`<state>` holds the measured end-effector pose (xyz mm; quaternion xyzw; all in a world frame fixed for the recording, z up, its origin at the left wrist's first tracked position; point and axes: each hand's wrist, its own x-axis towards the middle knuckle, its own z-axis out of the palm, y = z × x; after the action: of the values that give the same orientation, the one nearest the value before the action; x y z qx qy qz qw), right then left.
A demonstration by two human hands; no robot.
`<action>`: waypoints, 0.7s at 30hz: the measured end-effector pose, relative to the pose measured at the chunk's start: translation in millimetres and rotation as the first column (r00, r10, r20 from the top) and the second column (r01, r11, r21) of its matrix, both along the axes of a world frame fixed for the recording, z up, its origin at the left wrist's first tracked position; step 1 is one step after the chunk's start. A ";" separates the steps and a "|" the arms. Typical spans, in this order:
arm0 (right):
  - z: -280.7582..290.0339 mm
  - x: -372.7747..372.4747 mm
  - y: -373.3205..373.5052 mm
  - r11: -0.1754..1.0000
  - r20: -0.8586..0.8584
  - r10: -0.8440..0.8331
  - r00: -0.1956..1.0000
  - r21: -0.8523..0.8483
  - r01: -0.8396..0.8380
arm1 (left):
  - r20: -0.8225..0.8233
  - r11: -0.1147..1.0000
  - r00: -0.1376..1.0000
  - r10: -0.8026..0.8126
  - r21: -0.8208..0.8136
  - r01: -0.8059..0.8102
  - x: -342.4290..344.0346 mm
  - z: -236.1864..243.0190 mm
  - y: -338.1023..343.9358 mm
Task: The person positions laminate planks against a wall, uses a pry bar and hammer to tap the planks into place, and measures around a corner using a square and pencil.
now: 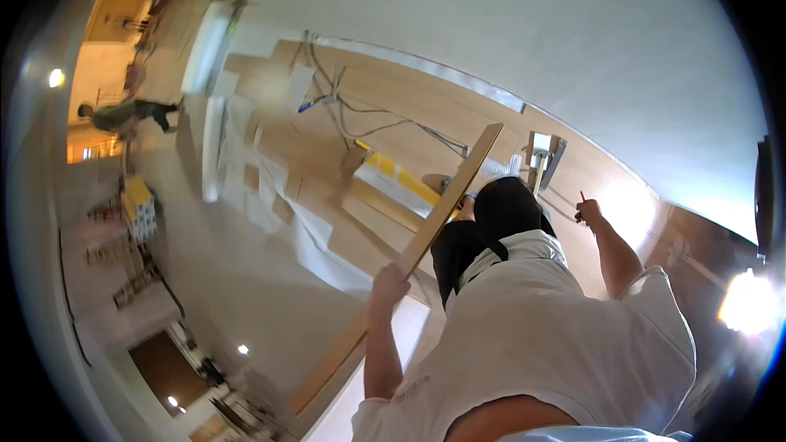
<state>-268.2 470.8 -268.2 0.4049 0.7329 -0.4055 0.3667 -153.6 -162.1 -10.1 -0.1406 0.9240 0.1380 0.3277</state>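
A long, narrow wood-coloured floorboard runs slantwise in front of me, one end up near the cables and the other low on the left. My left hand is closed round its edge, roughly midway along. Out to the right, my right hand is closed on a thin red pencil, held away from the board. Just beyond my knees lies a yellow and white pack. Past the right hand's far side, a small white and grey tool or block rests on the floor.
Loose grey cables trail over the laid boards by the wall. Crumpled white underlay and a white roll lie to the left. Another person stands far left, near stacked boxes. A bright lamp glares at right.
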 end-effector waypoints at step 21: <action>62.4 -87.5 -300.9 0.944 -0.208 -0.329 0.921 -0.040 0.328 | 0.030 0.613 0.615 -0.788 -0.042 0.789 -433.4 -12.6 -192.6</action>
<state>-355.8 169.9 -205.8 0.4756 0.6885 -0.5038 0.2142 -587.0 -354.7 -22.7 0.2703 0.8937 -0.0440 0.3554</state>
